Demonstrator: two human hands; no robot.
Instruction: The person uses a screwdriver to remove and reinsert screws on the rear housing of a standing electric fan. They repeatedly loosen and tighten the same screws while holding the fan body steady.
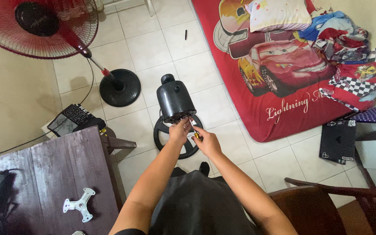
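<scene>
Right now both hands meet at the near rim of the black motor housing [175, 101]: left hand [180, 130] fingers gripping its edge, right hand [207, 142] closed around a yellow-handled screwdriver [193, 129] angled up toward it.

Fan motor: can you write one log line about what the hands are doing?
left hand: touches fan motor | right hand: holds screwdriver at it | base ring: on floor, below

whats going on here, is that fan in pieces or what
A person stands over a black fan motor housing on a round stand base on the tiled floor. Their left hand steadies the housing's lower edge while the right hand holds a yellow-handled screwdriver to it. A white cross-shaped bracket lies on the dark wooden table. A complete red fan stands nearby.
</scene>
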